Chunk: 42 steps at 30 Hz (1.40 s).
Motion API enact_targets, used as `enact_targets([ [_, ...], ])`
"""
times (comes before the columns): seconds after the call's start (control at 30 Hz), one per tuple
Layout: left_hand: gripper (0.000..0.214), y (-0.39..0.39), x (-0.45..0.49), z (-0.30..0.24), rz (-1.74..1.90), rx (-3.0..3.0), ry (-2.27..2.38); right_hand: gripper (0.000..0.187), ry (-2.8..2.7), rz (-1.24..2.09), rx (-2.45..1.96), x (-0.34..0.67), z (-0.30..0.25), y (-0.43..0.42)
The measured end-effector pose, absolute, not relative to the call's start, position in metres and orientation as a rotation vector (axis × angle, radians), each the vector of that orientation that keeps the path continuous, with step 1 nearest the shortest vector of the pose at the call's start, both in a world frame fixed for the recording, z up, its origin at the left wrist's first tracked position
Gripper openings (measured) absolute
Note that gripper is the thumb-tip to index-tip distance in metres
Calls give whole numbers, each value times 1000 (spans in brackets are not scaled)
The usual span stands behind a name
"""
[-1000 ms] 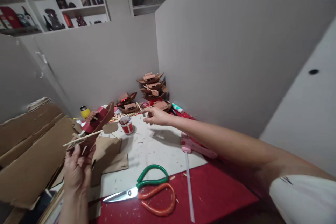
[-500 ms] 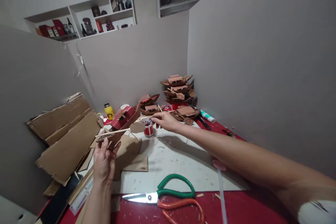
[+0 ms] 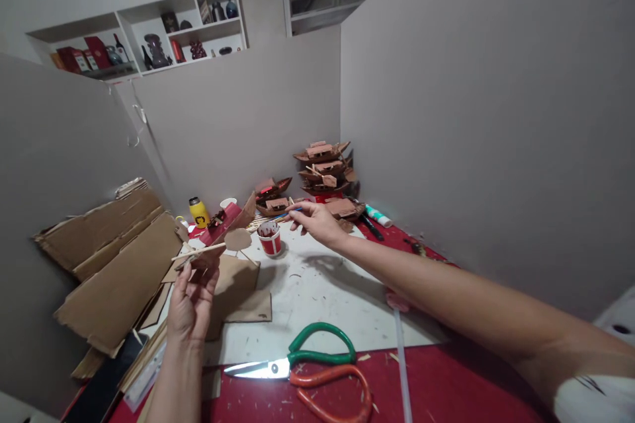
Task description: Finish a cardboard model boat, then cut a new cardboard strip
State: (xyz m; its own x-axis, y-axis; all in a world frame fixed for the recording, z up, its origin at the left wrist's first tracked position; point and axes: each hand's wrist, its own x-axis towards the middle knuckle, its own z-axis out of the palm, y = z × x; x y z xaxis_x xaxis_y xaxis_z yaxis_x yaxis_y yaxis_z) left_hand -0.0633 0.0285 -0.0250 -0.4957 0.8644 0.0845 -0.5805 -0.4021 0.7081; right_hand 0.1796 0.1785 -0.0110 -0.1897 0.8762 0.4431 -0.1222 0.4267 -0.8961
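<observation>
My left hand (image 3: 191, 307) grips a small model boat (image 3: 242, 217) by its near end. The boat has a brown hull and a red cabin, and it tilts with its far tip up. Across its near end lies a pale-handled oar (image 3: 238, 239) with a rounded brown blade. My right hand (image 3: 320, 225) pinches a thin blue-handled paintbrush (image 3: 292, 211); its tip is too small to make out. Just left of and below this hand stands a red and white paper cup (image 3: 270, 246), stained dark brown inside.
Large scissors (image 3: 278, 368) lie at the front edge. Cardboard sheets (image 3: 109, 277) lean at the left. Several finished model boats (image 3: 325, 168) are stacked in the back corner. A yellow bottle (image 3: 198, 213) stands at the back left. Grey partitions (image 3: 471, 112) enclose the table.
My right hand has drawn the paintbrush up and away from the cup, whose dark inside now shows. My left hand still holds the boat. The whole view has shifted slightly.
</observation>
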Motion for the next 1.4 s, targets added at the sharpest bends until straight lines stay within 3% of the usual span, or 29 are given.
enact_targets([
  [0.27,21,29,-61,-27,2065,648,840,36,-1193,939,-564,210,8,167],
  [0.43,21,29,-58,-27,2123,665,858,27,-1064,894,-396,225,32,123],
  [0.67,24,27,-55,-25,2124,679,882,18,-1354,909,-283,219,37,74],
  [1.4,28,25,-53,-26,2127,724,870,19,-1436,842,-330,208,29,74],
])
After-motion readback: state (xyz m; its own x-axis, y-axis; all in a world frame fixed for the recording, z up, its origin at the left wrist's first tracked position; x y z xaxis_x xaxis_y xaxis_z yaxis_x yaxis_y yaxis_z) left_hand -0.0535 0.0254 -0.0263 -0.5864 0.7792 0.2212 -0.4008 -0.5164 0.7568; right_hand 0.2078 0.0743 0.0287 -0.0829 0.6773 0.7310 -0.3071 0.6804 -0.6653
